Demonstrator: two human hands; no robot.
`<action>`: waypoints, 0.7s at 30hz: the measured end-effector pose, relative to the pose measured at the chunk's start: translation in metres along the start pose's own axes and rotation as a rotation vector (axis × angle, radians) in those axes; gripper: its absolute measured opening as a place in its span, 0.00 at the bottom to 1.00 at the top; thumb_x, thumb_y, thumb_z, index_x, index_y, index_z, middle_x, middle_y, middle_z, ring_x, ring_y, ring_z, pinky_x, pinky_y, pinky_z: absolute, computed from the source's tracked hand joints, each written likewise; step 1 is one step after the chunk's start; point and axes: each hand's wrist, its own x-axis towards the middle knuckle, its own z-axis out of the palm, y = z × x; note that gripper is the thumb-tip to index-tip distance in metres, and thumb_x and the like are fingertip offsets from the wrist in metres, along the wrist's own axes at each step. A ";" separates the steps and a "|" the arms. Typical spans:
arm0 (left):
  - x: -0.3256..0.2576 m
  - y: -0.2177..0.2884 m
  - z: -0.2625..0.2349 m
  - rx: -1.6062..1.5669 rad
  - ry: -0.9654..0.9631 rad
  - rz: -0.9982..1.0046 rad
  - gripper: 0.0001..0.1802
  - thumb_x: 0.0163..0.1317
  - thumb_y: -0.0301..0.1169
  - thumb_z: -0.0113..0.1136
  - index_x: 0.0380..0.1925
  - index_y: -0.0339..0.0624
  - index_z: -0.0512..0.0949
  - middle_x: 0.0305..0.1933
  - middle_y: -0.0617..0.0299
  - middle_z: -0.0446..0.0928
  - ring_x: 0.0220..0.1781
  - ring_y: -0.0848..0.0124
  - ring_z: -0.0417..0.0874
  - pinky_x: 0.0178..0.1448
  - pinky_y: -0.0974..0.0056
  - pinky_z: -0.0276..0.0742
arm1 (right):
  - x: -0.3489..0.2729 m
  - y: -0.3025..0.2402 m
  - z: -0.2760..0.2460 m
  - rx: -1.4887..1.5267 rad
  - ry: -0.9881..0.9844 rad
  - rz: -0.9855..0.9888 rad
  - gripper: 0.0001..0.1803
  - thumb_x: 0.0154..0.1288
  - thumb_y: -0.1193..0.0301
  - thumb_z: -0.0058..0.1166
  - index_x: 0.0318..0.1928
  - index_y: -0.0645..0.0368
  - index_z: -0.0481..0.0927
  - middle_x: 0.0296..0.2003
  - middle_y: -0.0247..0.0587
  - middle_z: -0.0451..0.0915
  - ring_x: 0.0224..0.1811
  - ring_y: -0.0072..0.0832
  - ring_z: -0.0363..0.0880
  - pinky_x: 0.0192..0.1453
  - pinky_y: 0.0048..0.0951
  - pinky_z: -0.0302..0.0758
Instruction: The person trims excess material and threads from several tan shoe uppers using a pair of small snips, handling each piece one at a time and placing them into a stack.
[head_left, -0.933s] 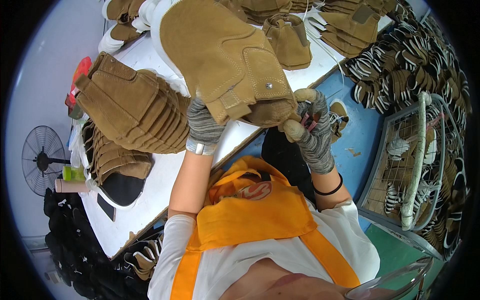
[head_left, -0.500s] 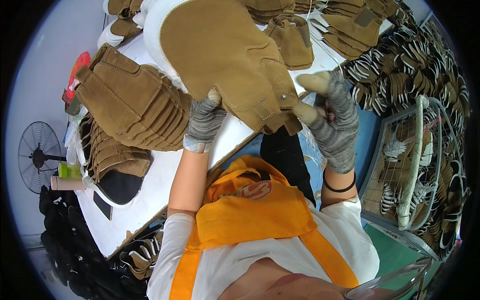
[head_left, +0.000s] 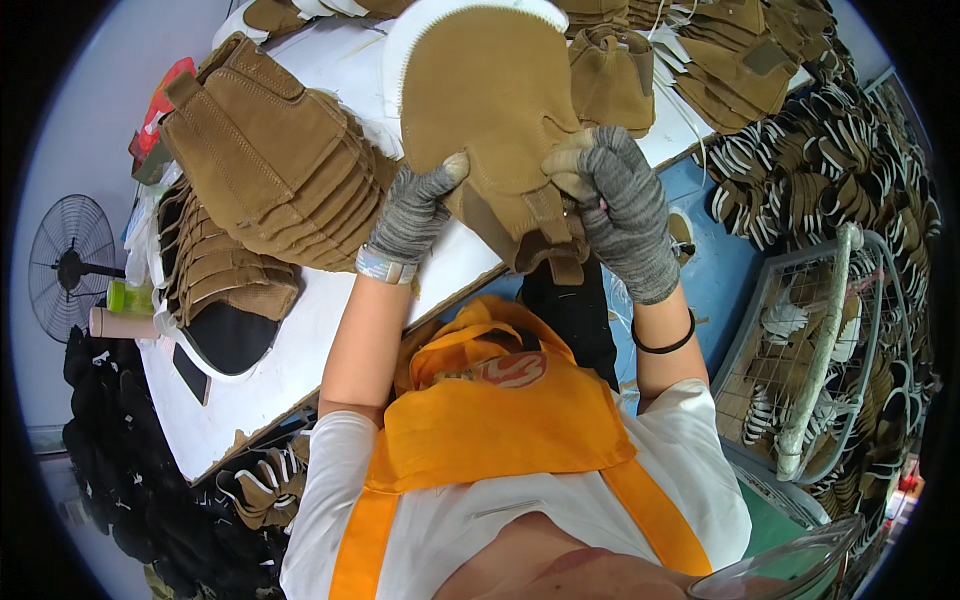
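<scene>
A tan suede mitten-shaped piece (head_left: 490,120) is held up over a white worktable (head_left: 300,340) by two hands in grey knit gloves. The left hand (head_left: 410,215) is closed on the piece's lower left edge, its thumb tip pressed on the front face and its other fingers tucked behind the suede. The right hand (head_left: 625,205) is clamped on the lower right edge, its thumb laid across the front and its curled fingers wrapped around the side. The two thumbs sit near each other but apart. Below the hands, the piece's narrow cuff with a short strap (head_left: 545,245) hangs past the table's near edge.

Just left of the left hand, a fanned stack of matching tan pieces (head_left: 270,160) is seen lying on the table, and a second stack (head_left: 225,270) sits below it, close to the table's left edge. Another tan piece (head_left: 610,75) lies just right of the held one. To the right of the right hand, a wire basket (head_left: 830,350) stands on the floor, well apart from the table. A floor fan (head_left: 70,265) stands at the far left.
</scene>
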 end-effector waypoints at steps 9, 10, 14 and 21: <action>-0.035 0.008 0.031 0.412 0.440 0.247 0.35 0.62 0.38 0.58 0.64 0.32 0.57 0.60 0.45 0.67 0.62 0.60 0.67 0.67 0.60 0.61 | -0.032 0.055 0.045 -0.101 -0.020 0.149 0.21 0.55 0.83 0.51 0.52 0.64 0.73 0.50 0.49 0.75 0.55 0.43 0.73 0.63 0.36 0.68; -0.036 0.007 0.034 0.576 0.468 0.323 0.35 0.63 0.38 0.57 0.64 0.31 0.57 0.61 0.43 0.65 0.65 0.58 0.64 0.69 0.59 0.57 | -0.030 0.053 0.042 -0.128 -0.007 0.123 0.21 0.55 0.82 0.51 0.52 0.64 0.73 0.50 0.49 0.75 0.54 0.42 0.73 0.62 0.36 0.68; -0.046 0.008 0.031 1.236 0.375 0.514 0.26 0.63 0.40 0.55 0.57 0.36 0.70 0.63 0.41 0.65 0.71 0.49 0.56 0.73 0.52 0.46 | -0.029 0.046 0.035 -0.039 -0.099 0.221 0.21 0.51 0.81 0.55 0.49 0.64 0.74 0.48 0.49 0.75 0.54 0.44 0.73 0.60 0.37 0.70; -0.035 0.028 0.042 1.139 -0.021 0.408 0.21 0.60 0.41 0.59 0.49 0.41 0.77 0.56 0.50 0.73 0.62 0.49 0.70 0.68 0.50 0.58 | -0.023 0.028 0.046 -0.126 -0.073 0.075 0.22 0.52 0.78 0.54 0.51 0.64 0.73 0.49 0.55 0.74 0.47 0.47 0.77 0.52 0.37 0.76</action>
